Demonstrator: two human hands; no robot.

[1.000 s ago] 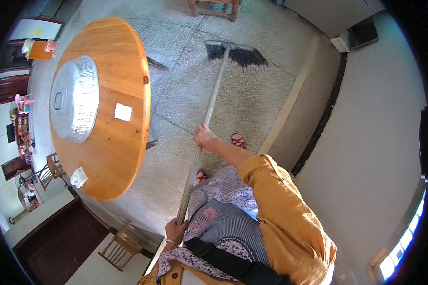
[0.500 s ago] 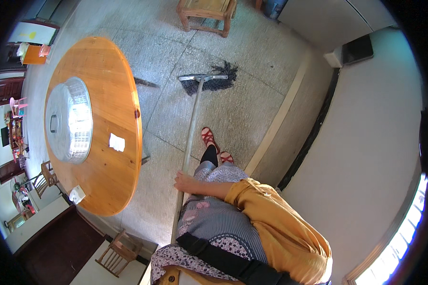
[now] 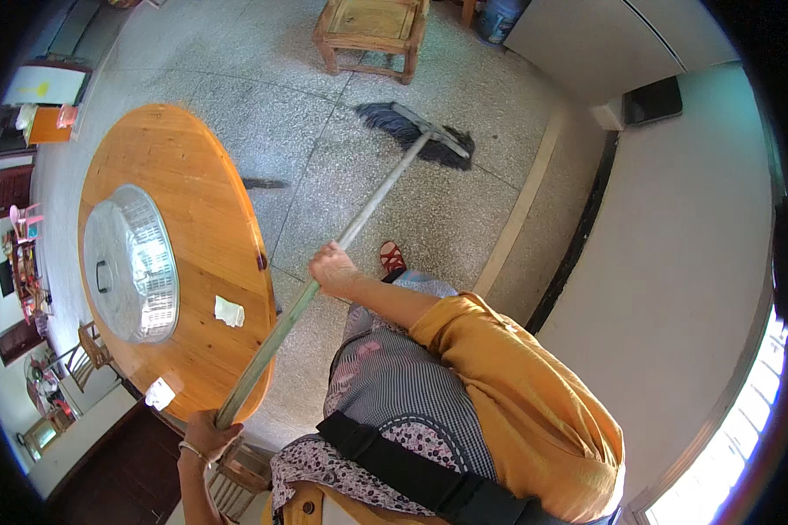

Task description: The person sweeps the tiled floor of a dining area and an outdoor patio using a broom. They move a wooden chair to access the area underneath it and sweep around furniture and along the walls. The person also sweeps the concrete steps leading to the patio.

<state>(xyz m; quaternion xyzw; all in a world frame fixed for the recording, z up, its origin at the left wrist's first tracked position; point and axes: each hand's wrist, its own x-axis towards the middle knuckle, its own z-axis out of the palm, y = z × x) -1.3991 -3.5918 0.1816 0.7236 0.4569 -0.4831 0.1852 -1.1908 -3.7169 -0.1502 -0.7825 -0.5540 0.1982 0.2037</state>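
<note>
Both my hands are closed round the long pole of a mop (image 3: 385,185). My right hand (image 3: 333,268) grips it about midway, in front of my waist. Farther up the pole, near the table's edge at lower left, my left hand (image 3: 210,435) wraps round it; a bracelet circles that wrist. The pole slants from lower left to upper right. Its head, a metal bar with dark grey strands, lies on the speckled floor (image 3: 411,214) beyond my feet. One red sandal (image 3: 392,256) shows below the pole.
A round wooden table (image 3: 203,210) stands at left, bearing a clear domed cover (image 3: 131,262) and white paper pieces. A wooden stool (image 3: 369,31) is at the far side. A grey cabinet (image 3: 587,44) and a wall (image 3: 674,227) bound the right. A wooden chair (image 3: 241,477) is behind my left hand.
The mop head has swung to the right and turned. The pole now tilts more to the left at its upper end, and my left hand has come into view on it.
</note>
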